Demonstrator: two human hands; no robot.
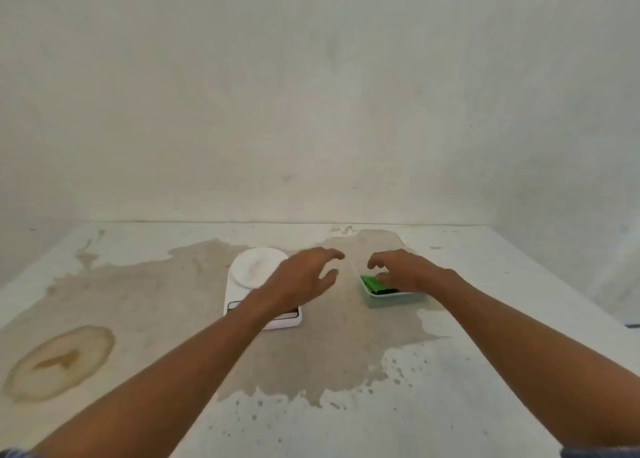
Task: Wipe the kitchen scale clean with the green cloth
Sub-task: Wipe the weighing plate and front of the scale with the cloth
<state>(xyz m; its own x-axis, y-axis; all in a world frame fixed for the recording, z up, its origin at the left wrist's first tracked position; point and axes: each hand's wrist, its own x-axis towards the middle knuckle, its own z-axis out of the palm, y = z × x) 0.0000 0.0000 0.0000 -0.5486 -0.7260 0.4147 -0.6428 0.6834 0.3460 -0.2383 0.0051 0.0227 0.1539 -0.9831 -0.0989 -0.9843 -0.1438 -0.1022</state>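
Note:
A white kitchen scale (pixel 251 270) with a round weighing plate sits on the stained table, its display end partly hidden under my left wrist. My left hand (pixel 304 275) hovers over the scale's right side, fingers spread and holding nothing. To the right stands a small clear plastic container (pixel 389 298) with a folded green cloth (pixel 370 282) inside. My right hand (pixel 403 270) reaches into that container, fingers curled down over the cloth and touching it; a firm grip cannot be made out.
The table (pixel 485 371) is pale with large brownish stains, including a ringed stain (pixel 59 362) at the front left. A bare wall (pixel 311 111) rises right behind the table's far edge.

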